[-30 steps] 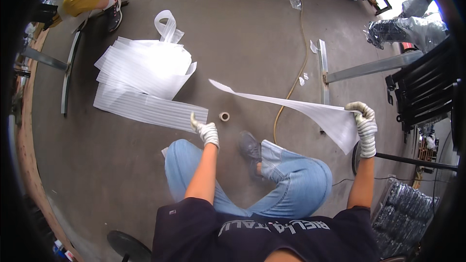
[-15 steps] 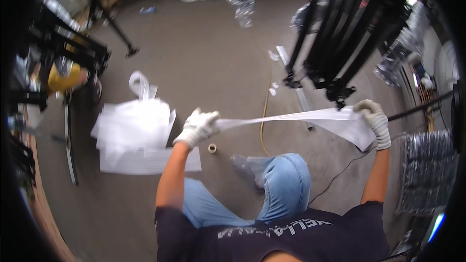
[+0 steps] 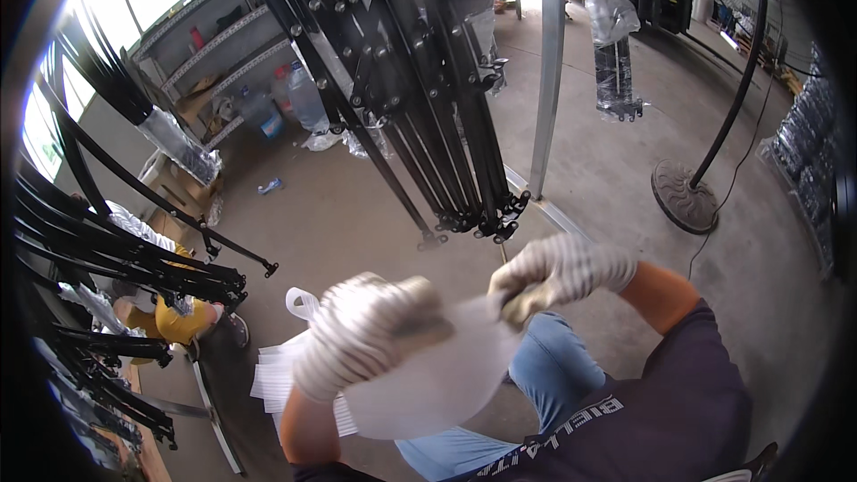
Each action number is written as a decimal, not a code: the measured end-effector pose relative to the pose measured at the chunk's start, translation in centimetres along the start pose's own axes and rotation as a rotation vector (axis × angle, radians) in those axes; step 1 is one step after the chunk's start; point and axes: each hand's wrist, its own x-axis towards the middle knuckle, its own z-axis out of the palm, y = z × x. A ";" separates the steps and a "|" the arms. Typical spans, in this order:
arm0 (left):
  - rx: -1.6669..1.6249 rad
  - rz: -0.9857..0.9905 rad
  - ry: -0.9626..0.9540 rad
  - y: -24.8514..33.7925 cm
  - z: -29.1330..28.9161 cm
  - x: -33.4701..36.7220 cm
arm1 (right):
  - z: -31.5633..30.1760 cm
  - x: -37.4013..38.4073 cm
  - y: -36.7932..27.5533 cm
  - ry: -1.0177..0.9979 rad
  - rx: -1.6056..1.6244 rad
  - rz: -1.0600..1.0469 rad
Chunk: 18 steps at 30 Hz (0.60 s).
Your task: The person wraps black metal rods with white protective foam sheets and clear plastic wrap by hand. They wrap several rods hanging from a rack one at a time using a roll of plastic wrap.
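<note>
Both my hands wear white knit gloves and are raised close together in front of my chest. My left hand (image 3: 375, 330) is closed on the upper edge of a thin white foam sheet (image 3: 428, 397), which hangs down over my lap. At the sheet's upper right corner, my right hand (image 3: 562, 277) pinches the edge with bent fingers. Behind my left wrist, a pile of white foam sheets (image 3: 272, 379) lies on the floor, partly hidden. A white loop of the same look (image 3: 302, 303) sticks up beside it.
A bundle of black metal bars (image 3: 420, 116) hangs just ahead, next to an upright metal post (image 3: 549, 80). More black bars (image 3: 116, 250) crowd the left, where a person in yellow (image 3: 183, 319) is partly hidden. A fan's round base (image 3: 683, 196) stands right.
My hands have come together and up from a wide spread. The sheet, stretched taut between them before, now hangs loose. My view has tilted up, showing more of the room.
</note>
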 end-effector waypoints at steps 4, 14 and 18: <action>-0.304 0.054 0.558 -0.6 -2.1 0.3 | -3.7 -0.9 -4.1 0.303 -0.277 -0.093; -1.353 0.110 0.757 -6.8 -3.7 7.5 | -10.5 2.7 -8.7 0.682 -0.317 -0.264; -1.410 0.207 0.806 -6.9 -2.7 12.1 | -12.6 3.5 -7.8 0.644 -0.247 -0.471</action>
